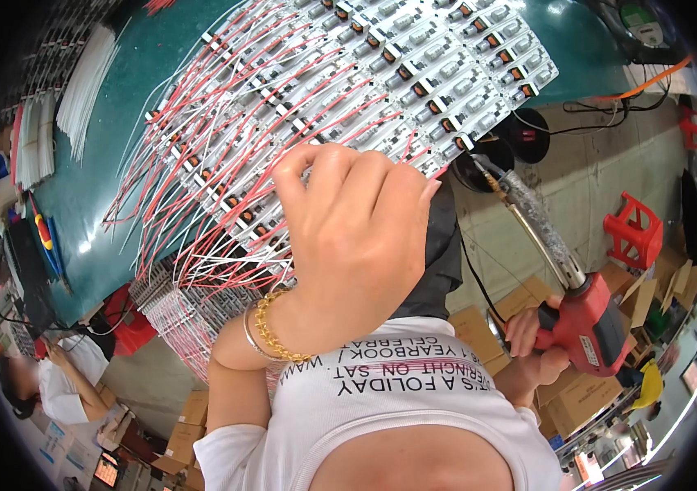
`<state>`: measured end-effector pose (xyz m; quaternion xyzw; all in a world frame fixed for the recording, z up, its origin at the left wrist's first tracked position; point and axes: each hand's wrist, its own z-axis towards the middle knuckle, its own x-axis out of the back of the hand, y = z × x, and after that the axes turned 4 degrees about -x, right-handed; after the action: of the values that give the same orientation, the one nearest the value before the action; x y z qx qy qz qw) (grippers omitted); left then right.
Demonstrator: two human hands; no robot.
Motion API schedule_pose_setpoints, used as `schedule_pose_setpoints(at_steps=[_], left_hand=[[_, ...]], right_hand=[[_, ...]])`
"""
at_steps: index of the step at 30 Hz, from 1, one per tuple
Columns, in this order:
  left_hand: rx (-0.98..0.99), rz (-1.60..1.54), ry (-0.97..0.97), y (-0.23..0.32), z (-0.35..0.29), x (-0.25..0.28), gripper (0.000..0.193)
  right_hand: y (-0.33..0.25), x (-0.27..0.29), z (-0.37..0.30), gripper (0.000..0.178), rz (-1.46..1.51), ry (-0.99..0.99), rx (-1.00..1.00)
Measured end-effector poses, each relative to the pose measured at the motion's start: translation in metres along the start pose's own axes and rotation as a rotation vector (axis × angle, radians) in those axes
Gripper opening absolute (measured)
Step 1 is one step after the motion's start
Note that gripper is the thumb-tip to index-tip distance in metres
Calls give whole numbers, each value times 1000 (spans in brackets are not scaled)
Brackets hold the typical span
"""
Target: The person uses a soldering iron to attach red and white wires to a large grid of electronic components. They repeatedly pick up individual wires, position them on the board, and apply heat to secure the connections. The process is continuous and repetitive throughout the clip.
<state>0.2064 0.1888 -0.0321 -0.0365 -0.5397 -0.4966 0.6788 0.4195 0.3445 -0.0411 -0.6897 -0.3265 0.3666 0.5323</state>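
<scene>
A large panel of small circuit boards (414, 57) with many red and white wires (201, 180) lies on a green table (131, 98). My left hand (356, 237), with a gold bracelet on the wrist, has its fingers curled over the panel's near edge among the wires. My right hand (532, 344) grips a red soldering gun (590, 323). The gun's long metal barrel (536, 221) points up-left, and its tip (479, 162) is close to the panel's right corner, just right of my left hand.
Bundles of white wires (90, 82) lie at the table's left. A stack of wired boards (172, 307) sits under the panel's near edge. A red stool (635, 229), cardboard boxes (586, 401) and black round objects (528, 135) are on the right. Another person (49, 385) sits lower left.
</scene>
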Motion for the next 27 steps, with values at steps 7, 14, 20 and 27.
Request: schedule_pose_setpoints(at_steps=[7,14,20,27], left_hand=[[-3,19,-28,0,2,1,13],[-15,16,-32,-1,3,1,13],[-18,15,-38,-2,3,2,13],[-11,-8,-42,-2,4,3,14]], right_hand=[[-1,-4,5,74,-105,-83,-46],[2,-6,6,69,-186,-75,-29],[1,-2,9,69,-124,-95,40],[-1,-13,18,70,-46,30,3]])
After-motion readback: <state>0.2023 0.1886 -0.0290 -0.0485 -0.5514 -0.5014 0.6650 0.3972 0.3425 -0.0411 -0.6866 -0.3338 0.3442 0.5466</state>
